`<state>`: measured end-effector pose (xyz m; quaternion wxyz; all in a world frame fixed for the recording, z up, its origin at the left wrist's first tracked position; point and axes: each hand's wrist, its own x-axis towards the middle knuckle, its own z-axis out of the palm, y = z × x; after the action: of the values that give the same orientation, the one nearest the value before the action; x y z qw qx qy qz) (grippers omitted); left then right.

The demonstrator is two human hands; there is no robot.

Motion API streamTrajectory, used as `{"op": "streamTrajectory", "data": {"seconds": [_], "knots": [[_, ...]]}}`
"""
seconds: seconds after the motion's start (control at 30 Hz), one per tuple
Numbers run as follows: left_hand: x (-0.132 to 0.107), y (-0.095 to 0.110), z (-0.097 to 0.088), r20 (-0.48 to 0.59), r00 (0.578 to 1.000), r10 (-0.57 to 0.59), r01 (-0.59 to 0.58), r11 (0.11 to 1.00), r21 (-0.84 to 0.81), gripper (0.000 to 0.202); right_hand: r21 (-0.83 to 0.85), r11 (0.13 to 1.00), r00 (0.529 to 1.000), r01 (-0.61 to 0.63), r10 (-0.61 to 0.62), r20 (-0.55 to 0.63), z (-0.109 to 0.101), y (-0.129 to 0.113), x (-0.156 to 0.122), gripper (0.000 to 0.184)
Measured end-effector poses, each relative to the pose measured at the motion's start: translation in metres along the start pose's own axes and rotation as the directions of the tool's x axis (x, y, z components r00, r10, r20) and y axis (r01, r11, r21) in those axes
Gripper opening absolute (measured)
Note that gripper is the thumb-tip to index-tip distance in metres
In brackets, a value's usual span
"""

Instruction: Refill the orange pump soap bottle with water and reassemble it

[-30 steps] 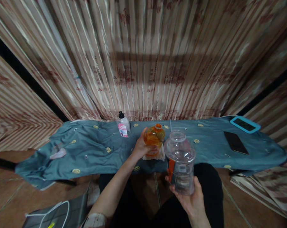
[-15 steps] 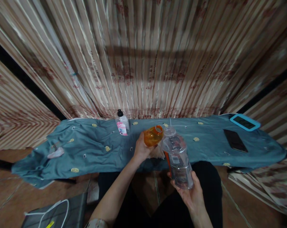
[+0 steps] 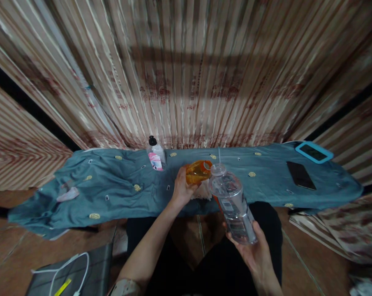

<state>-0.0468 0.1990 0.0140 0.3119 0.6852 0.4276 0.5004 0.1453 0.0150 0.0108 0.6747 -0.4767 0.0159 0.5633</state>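
My left hand (image 3: 182, 190) is wrapped round an orange see-through bottle (image 3: 197, 173), tipped so its open mouth points right. Close by its mouth is the uncapped neck of a large clear plastic bottle (image 3: 230, 201), which leans up and to the left. My right hand (image 3: 250, 250) grips that clear bottle near its base; part of an orange label shows on its left side. Whether the two mouths touch, or any liquid passes between them, I cannot make out. Under the orange bottle lies a crumpled pale tissue or plastic piece (image 3: 203, 191).
On the blue-green cloth (image 3: 118, 185) stands a clear bottle with black cap and pink label (image 3: 156, 156). To the right lie a black phone (image 3: 300, 175) and a blue-framed device (image 3: 314, 152). A pale crumpled item (image 3: 68, 194) lies left. A white cable (image 3: 69, 267) rests on a dark surface below.
The orange bottle is tilted further toward horizontal, its mouth right beside the clear bottle's neck. The clear bottle leans a little more to the left. The whole view has shifted slightly.
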Motion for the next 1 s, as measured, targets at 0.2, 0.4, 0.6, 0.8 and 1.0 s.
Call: {"op": "streamTrajectory", "data": {"seconds": [0.2, 0.4, 0.6, 0.8, 1.0], "knots": [[-0.006, -0.002, 0.006, -0.003, 1.0, 0.008, -0.008, 1.0, -0.024, 0.067, -0.035, 0.999, 0.996, 0.023, -0.026, -0.088, -0.008, -0.014, -0.017, 0.072], [-0.011, 0.002, 0.011, 0.005, 1.0, -0.02, 0.021, 0.998, -0.06, 0.067, -0.057, 0.998, 0.975, 0.013, -0.026, -0.221, -0.013, -0.031, -0.04, 0.084], [-0.007, 0.006, 0.01, 0.036, 0.998, -0.047, 0.05, 0.994, -0.097, 0.066, -0.084, 0.995, 0.965, 0.053, -0.073, -0.252, -0.021, -0.036, -0.047, 0.092], [-0.006, 0.002, 0.009, 0.033, 0.998, -0.056, 0.06, 0.985, -0.164, 0.067, -0.157, 0.986, 0.971, 0.064, -0.098, -0.219, -0.023, -0.032, -0.044, 0.098], [-0.006, -0.004, 0.01, 0.017, 0.997, -0.072, 0.074, 0.986, -0.15, 0.067, -0.124, 0.99, 0.992, 0.069, -0.081, -0.094, -0.033, -0.029, -0.043, 0.076]]}}
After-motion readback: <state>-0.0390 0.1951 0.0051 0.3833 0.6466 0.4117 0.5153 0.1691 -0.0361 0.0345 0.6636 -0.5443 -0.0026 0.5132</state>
